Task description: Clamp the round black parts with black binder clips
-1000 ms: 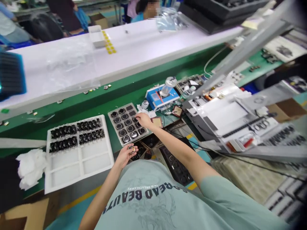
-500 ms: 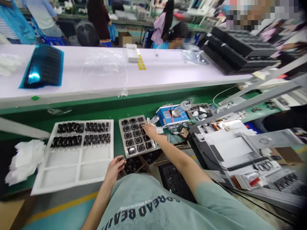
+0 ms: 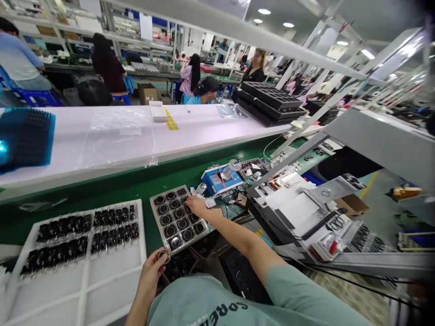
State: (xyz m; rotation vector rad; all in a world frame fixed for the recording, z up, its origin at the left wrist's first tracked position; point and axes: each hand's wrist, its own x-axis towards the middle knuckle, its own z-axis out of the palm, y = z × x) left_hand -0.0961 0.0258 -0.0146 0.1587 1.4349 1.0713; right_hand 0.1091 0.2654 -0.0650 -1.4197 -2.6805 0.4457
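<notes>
My left hand (image 3: 149,274) is closed in a pinch, with a small round black part (image 3: 164,256) with a gold-coloured edge between thumb and fingers. It is just off the near left corner of a clear plastic tray (image 3: 157,225), whose cells hold several round black parts (image 3: 182,223). Over the tray's far right side reaches my right hand (image 3: 197,206). Its fingers are drawn together, their tips down at a cell in the right column; whatever they grip is hidden. To the left lies a white divided foam tray (image 3: 117,262) with rows of small black parts (image 3: 64,256).
Behind the trays runs a raised white shelf (image 3: 200,124) with a stack of black trays (image 3: 272,104). A blue box device (image 3: 220,179) stands right of the clear tray. Farther right is a grey machine frame (image 3: 292,217). Co-workers sit beyond the shelf.
My view has tilted up and turned to the right, so the bench things appear farther left and lower. The left hand still holds its round part; the right hand stays at the tray's right side.
</notes>
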